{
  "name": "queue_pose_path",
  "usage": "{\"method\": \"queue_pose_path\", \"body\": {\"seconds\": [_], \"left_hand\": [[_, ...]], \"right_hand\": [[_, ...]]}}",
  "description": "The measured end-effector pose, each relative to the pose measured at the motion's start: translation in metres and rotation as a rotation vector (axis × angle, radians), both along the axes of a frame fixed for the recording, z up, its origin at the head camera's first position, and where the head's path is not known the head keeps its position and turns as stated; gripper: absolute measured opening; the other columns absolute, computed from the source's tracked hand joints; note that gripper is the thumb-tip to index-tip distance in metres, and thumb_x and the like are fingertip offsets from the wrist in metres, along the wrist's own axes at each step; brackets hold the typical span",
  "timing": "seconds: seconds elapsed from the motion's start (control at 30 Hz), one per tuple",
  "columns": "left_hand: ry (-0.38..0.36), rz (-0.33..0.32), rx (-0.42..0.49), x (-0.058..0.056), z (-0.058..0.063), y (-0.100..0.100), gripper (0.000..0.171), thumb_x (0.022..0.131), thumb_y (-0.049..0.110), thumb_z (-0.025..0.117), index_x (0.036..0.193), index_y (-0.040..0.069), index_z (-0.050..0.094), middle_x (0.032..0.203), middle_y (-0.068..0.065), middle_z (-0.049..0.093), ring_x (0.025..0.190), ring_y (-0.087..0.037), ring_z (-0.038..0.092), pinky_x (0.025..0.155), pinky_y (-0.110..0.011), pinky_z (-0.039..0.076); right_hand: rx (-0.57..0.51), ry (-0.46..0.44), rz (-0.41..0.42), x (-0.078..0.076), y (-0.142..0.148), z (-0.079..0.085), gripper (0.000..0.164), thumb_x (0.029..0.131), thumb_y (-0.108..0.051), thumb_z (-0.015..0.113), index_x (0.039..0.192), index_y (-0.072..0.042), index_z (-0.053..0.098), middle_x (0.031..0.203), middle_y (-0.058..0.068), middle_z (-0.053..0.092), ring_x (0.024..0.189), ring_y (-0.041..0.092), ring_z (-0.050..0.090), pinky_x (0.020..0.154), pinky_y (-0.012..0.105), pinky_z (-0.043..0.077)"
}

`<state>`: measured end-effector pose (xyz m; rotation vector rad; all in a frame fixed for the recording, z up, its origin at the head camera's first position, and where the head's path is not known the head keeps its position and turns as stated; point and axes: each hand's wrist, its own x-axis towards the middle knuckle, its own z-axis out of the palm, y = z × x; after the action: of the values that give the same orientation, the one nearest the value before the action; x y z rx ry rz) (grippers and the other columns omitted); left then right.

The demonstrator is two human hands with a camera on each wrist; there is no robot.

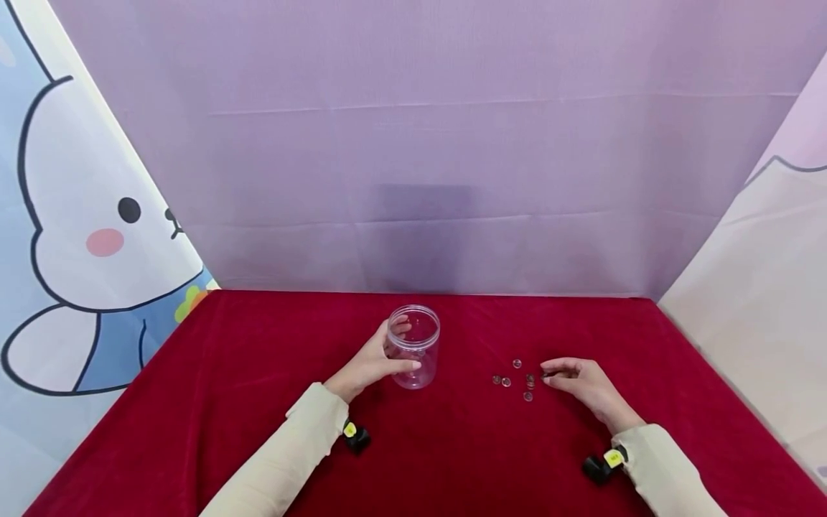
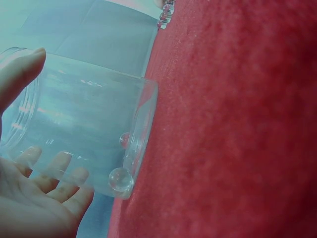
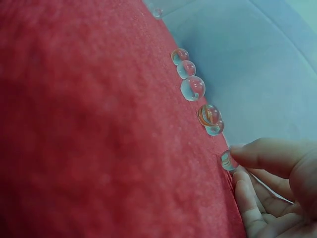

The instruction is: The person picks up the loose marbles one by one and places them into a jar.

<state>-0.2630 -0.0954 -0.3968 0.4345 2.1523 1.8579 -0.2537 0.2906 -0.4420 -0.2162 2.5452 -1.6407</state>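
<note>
A clear, wide-mouthed jar (image 1: 423,359) without a lid stands on the red cloth. My left hand (image 1: 377,365) grips it from the left side, thumb in front and fingers behind. In the left wrist view, two clear marbles (image 2: 120,179) show through the wall at the jar's bottom. Off to the right, my right hand (image 1: 584,386) pinches a marble (image 3: 228,160) with a coloured swirl between thumb and fingertips, low by the cloth. Several loose marbles (image 1: 506,382) lie just left of that hand; in the right wrist view, some have an orange swirl (image 3: 209,115).
Red cloth (image 1: 452,459) covers the table. A lilac curtain (image 1: 420,143) rises behind its far edge. Printed panels stand on both sides, the left one with a white cartoon animal (image 1: 97,215). Each wrist wears a small black camera (image 1: 597,468).
</note>
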Motion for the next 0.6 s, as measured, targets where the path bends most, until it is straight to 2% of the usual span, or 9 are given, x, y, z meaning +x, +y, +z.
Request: {"method": "queue_pose_path", "body": {"seconds": [0.13,0.33,0.47,0.6], "left_hand": [[0.003,0.002,-0.001,-0.006,-0.008,-0.001,0.084,0.079,0.002,0.071,0.146,0.013,0.022,0.147,-0.013,0.032,0.136,-0.037,0.028,0.105,-0.052,0.034],[0.018,0.020,0.013,-0.016,-0.026,-0.004,0.086,0.078,0.004,0.074,0.146,0.018,0.023,0.149,-0.014,0.029,0.137,-0.033,0.028,0.107,-0.050,0.032],[0.039,0.019,0.023,-0.016,-0.029,-0.003,0.084,0.078,0.007,0.076,0.145,0.020,0.026,0.148,-0.014,0.031,0.137,-0.030,0.029,0.108,-0.049,0.031],[0.056,0.006,0.023,-0.016,-0.029,-0.003,0.085,0.078,0.011,0.077,0.145,0.018,0.025,0.148,-0.014,0.031,0.136,-0.031,0.030,0.107,-0.049,0.032]], "right_hand": [[0.008,0.015,0.019,-0.001,0.000,0.000,0.032,0.085,-0.001,0.066,0.113,0.014,0.060,0.099,0.021,0.068,0.077,0.004,0.065,0.068,0.019,0.050],[0.093,0.039,0.023,0.000,-0.003,0.000,0.030,0.084,-0.001,0.067,0.111,0.011,0.062,0.091,0.017,0.070,0.075,0.007,0.064,0.066,0.020,0.050],[0.149,0.060,0.013,0.001,-0.006,0.002,0.029,0.083,-0.003,0.069,0.109,0.008,0.064,0.089,0.014,0.070,0.073,0.009,0.063,0.064,0.020,0.049],[0.184,0.082,-0.002,0.001,-0.008,0.002,0.027,0.082,-0.003,0.070,0.107,0.006,0.066,0.089,0.013,0.070,0.072,0.011,0.062,0.063,0.020,0.048]]}}
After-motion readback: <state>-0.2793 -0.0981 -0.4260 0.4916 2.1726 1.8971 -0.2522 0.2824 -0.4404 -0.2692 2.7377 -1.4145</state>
